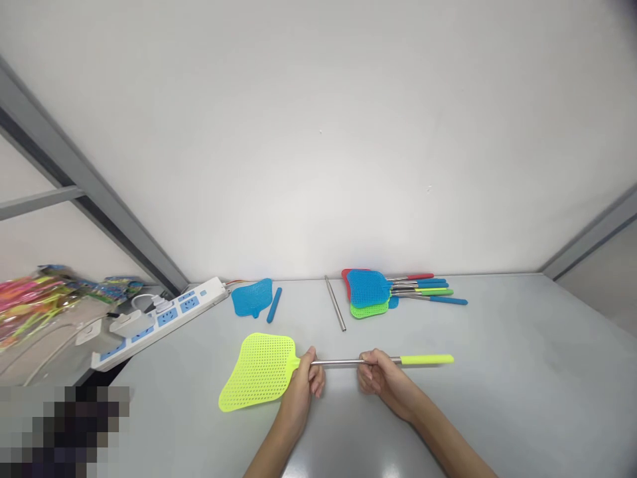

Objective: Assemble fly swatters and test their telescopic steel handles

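Note:
A yellow fly swatter lies crosswise in front of me, its perforated head to the left and its yellow grip to the right. My left hand is closed round the metal rod just beside the head. Farther along the same rod, my right hand is closed near the yellow grip. Bare silver rod shows between the two hands. Beyond them lie a loose metal rod, a blue swatter head and a separate blue handle.
Several swatters in blue, green and red form a pile at the back right, handles pointing right. On the left a white power strip carries plugs and cables. Colourful plastic packages sit at the far left. A wall closes the table's back.

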### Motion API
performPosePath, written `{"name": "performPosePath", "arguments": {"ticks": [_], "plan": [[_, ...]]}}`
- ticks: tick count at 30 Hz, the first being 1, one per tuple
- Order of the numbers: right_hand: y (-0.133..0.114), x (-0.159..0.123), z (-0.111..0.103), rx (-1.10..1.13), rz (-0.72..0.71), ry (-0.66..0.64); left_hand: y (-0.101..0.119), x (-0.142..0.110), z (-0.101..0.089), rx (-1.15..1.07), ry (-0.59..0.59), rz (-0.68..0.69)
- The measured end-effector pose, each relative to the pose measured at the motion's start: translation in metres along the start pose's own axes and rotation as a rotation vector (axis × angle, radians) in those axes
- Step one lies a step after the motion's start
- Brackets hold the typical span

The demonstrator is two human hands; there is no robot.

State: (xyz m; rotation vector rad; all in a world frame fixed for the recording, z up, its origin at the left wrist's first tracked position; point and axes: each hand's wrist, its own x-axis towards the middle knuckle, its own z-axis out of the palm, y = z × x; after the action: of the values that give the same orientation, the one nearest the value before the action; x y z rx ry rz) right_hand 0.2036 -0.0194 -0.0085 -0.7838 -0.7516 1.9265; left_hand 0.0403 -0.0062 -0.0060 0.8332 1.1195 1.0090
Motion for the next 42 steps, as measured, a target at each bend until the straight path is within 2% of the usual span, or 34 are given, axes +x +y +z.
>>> {"name": "performPosePath", "arguments": {"ticks": [10, 19, 23, 28, 35, 42], "plan": [[-0.001, -0.005, 0.000, -0.075, -0.003, 0.009, 0.002, -0.004, 0.002, -0.029, -0.029, -0.054], [-0.001, -0.010, 0.003, -0.163, -0.047, 0.022, -0.002, -0.010, 0.005, -0.138, -0.084, 0.011], [-0.001, -0.011, 0.004, -0.253, -0.061, 0.023, -0.007, -0.007, 0.009, -0.169, -0.158, 0.061], [-0.001, -0.009, 0.004, -0.188, -0.091, 0.023, -0.011, -0.003, 0.012, -0.155, -0.253, 0.126], [0.000, -0.006, 0.005, -0.219, -0.129, 0.017, -0.003, 0.003, 0.014, -0.050, -0.405, 0.074], [0.000, -0.004, 0.005, -0.207, -0.153, 0.007, -0.004, 0.005, 0.011, -0.067, -0.456, 0.067]]}}
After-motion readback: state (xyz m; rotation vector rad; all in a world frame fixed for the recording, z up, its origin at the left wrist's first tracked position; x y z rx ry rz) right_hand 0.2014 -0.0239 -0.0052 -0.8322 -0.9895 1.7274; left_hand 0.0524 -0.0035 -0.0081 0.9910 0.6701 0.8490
